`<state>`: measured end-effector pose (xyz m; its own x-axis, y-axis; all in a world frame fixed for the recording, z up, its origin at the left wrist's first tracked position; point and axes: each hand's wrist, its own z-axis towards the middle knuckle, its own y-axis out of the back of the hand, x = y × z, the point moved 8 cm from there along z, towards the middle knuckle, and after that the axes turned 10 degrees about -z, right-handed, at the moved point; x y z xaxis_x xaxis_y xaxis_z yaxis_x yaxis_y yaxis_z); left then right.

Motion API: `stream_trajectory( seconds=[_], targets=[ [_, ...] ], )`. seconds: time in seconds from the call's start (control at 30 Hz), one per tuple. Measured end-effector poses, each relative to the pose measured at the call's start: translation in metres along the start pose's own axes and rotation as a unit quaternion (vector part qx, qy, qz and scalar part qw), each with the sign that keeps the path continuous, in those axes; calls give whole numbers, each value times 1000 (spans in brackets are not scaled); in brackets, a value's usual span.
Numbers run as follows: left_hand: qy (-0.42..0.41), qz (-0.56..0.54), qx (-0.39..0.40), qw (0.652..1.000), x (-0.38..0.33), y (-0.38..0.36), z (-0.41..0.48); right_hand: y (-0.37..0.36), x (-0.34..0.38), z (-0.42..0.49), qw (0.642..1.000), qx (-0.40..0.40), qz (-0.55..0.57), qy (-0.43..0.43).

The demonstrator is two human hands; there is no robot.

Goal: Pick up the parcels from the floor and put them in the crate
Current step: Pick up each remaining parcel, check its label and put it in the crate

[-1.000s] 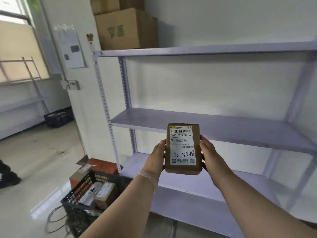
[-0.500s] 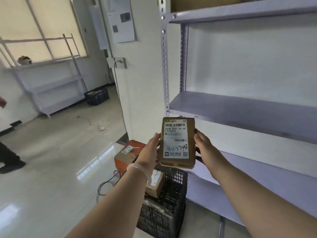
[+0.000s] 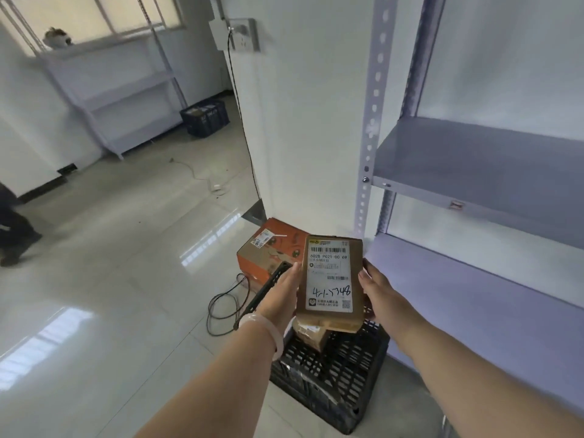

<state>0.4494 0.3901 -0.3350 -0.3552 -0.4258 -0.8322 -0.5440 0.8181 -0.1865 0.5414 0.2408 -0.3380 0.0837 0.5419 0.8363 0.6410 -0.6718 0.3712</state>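
Note:
I hold a small brown cardboard parcel (image 3: 331, 279) with a white shipping label upright between both hands, directly above the black plastic crate (image 3: 335, 374) on the floor. My left hand (image 3: 282, 294) grips its left edge and my right hand (image 3: 374, 294) its right edge. Inside the crate, another brown parcel (image 3: 311, 335) shows just under the held one. An orange and brown box (image 3: 275, 251) lies on the floor behind the crate, against the wall.
A grey metal shelving unit (image 3: 474, 165) stands at the right, close to the crate. A black cable (image 3: 226, 303) coils on the tiled floor left of the crate. A second black crate (image 3: 205, 118) and another shelf sit far back. A person's legs (image 3: 12, 229) are at the left edge.
My view has swung down and left from the shelves toward the floor. The parcel has come down with both hands to just above the crate.

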Motion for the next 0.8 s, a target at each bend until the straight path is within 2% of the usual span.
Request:
stream_trajectory(
  seconds=[0.13,0.27,0.43,0.57,0.67,0.73,0.8],
  targets=[
    [66,25,-15,997,32,20,34,-34,-35,35,997,53,42,-43],
    [124,42,-8,991,67,38,71,-72,-82,55,981,82,96,-151],
    [178,75,-19,981,114,81,150,-111,-116,116,966,52,107,-231],
    [157,164,-53,972,118,128,218,-165,-141,173,938,28,177,-295],
    [155,234,-36,959,129,159,274,-204,-162,219,923,-7,211,-322],
    [118,306,-21,944,132,172,309,-225,-174,246,913,-28,234,-332],
    [108,311,-15,944,140,178,338,-242,-186,269,907,-37,250,-335]
  ],
)
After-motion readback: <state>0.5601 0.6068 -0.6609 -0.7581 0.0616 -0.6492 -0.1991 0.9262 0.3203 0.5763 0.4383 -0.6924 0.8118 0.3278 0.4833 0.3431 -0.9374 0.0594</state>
